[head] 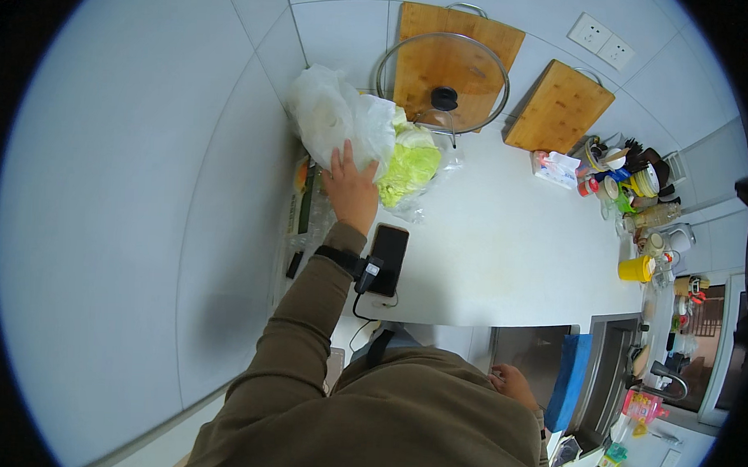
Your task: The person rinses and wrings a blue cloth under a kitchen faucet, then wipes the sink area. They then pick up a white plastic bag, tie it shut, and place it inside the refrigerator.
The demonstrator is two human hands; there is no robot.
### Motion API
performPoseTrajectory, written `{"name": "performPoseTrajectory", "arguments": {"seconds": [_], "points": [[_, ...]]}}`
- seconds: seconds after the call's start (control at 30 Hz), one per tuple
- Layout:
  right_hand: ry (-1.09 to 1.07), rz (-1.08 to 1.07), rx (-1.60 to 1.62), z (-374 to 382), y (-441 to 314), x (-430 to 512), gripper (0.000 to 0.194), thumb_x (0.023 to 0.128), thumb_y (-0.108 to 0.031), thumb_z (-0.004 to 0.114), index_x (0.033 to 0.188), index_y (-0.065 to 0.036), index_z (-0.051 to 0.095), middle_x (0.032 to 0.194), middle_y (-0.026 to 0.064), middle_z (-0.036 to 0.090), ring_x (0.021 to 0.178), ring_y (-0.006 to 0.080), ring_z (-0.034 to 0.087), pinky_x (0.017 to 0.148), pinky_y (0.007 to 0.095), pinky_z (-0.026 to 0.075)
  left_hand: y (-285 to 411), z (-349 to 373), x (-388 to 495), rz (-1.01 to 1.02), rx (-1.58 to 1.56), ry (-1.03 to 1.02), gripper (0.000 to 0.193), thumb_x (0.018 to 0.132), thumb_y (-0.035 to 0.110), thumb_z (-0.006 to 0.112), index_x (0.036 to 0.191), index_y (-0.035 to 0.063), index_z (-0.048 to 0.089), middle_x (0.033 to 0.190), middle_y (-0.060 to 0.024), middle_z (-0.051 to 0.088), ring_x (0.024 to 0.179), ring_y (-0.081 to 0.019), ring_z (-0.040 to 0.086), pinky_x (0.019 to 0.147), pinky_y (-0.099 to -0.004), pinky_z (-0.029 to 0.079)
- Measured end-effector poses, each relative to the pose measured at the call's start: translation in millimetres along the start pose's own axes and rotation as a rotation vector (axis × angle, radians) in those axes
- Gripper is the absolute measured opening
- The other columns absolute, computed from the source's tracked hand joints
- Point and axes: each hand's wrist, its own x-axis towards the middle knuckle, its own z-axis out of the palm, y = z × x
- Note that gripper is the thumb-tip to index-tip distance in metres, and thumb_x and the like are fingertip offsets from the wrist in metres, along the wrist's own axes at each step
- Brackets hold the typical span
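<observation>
My left hand [355,193] reaches forward at the left of the counter, its fingers spread against the lower side of a whitish plastic bag [332,111]. What the bag holds is blurred by the plastic. Right beside it lies a pale green leafy cabbage [411,167], partly in clear plastic film. A dark smartphone [388,259] rests on the counter by my left wrist, which wears a black strap with a cable. Low at my side, away from the counter's top, is my right hand [511,384]; its fingers look curled and their inner side is hidden.
Against the tiled wall lean a large wooden cutting board [412,25], a glass pot lid [465,104] in front of it, and a smaller board [560,107]. A tissue pack [556,169], jars and utensils crowd the right. A sink [610,359] with a blue cloth [568,382] is near my right side.
</observation>
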Motion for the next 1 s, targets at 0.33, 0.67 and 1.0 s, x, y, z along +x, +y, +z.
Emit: {"name": "performPoseTrajectory", "arguments": {"seconds": [0.33, 0.67, 1.0], "points": [[0.040, -0.010, -0.041, 11.2, 13.5, -10.2, 0.040, 0.090, -0.032, 0.067, 0.117, -0.003, 0.065, 0.111, 0.0215, 0.067, 0.104, 0.0375, 0.064, 0.089, 0.0439, 0.052, -26.8, -13.6, -10.5, -0.173, -0.201, -0.068, 0.064, 0.078, 0.027, 0.075, 0.138, 0.0189, 0.053, 0.123, -0.0168, 0.053, 0.103, -0.0334, 0.060, 0.080, -0.0406, 0.053], [0.046, -0.011, -0.042, 13.5, 16.6, -8.3, 0.039, 0.090, -0.033, 0.067, 0.117, -0.005, 0.065, 0.113, 0.0200, 0.067, 0.105, 0.0370, 0.064, 0.089, 0.0442, 0.052, -59.3, -59.8, 45.7, -0.098, -0.219, 0.120, 0.061, 0.076, 0.037, 0.078, 0.128, 0.0114, 0.061, 0.141, -0.0186, 0.044, 0.121, -0.0421, 0.049, 0.104, -0.0483, 0.041], [0.065, 0.017, 0.010, 17.6, 18.2, -18.1, 0.039, 0.090, -0.030, 0.067, 0.119, -0.005, 0.064, 0.114, 0.0198, 0.066, 0.104, 0.0353, 0.065, 0.089, 0.0440, 0.052, -92.0, -40.9, 55.1, -0.375, -0.225, -0.039, 0.093, 0.080, 0.048, 0.074, 0.145, -0.0063, 0.036, 0.148, -0.0307, 0.035, 0.137, -0.0446, 0.034, 0.114, -0.0470, 0.031]]}}
